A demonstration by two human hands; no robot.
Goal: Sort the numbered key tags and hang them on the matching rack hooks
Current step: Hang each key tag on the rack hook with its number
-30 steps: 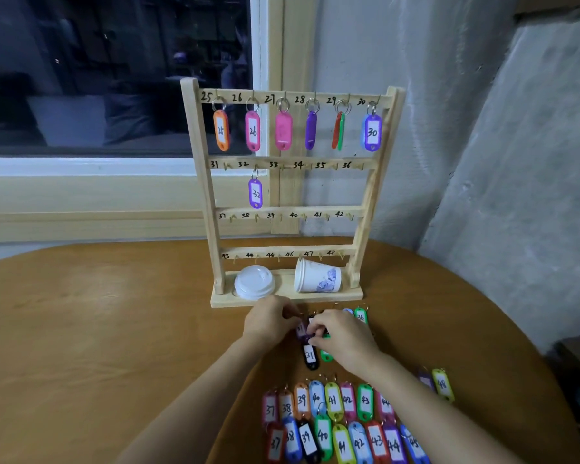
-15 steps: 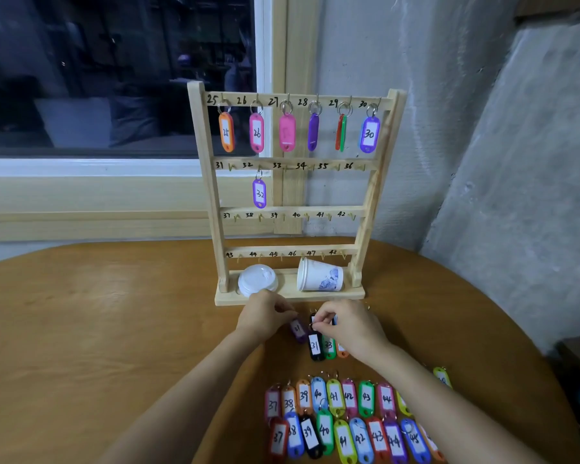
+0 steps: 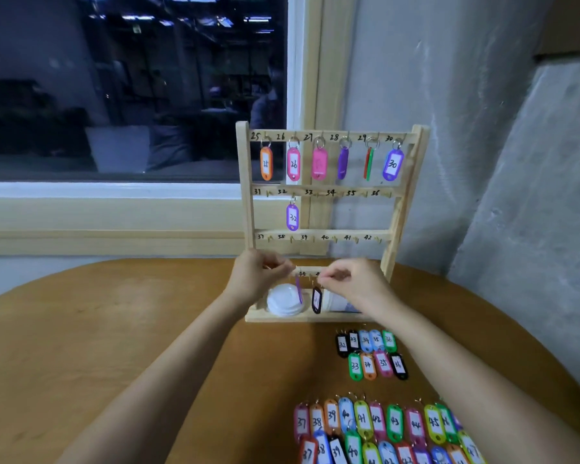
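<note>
The left hand [image 3: 258, 279] is up in front of the rack's [image 3: 243, 182] lowest bar. Its fingertips pinch the top of a purple tag [image 3: 298, 293], which hangs down thin, edge-on. The right hand [image 3: 352, 286] is just beside it, also in front of that bar. It pinches the ring of a black tag [image 3: 316, 299], which dangles in front of the rack's base. I cannot read the number on either one.

The top bar of the rack, 25 to 30, is full. On the next bar only one purple tag [image 3: 292, 217] hangs, under 32. The small bunch of tags [image 3: 370, 354] on the table, just in front of the rack's right side, starts at 32. So I think the two held tags are both 31, and this step is carrying them up to hang.

Next, the hands need to go higher, to the hook [image 3: 268, 194] by the 31 at the left end of the second bar. The little ring must slip right over that small hook, so it calls for slow, careful aim.

Two long rows of tags [image 3: 379, 426], 37 and up, lie nearer the person, well in front of the rack.

The rack stands on a round brown wooden table [image 3: 114, 346]. A white lid [image 3: 282, 301] and a paper cup [image 3: 342, 304] sit on its base. Behind the rack, to the left, is a dark window [image 3: 131, 88]. Behind and to the right is a grey wall [image 3: 466, 128].
</note>
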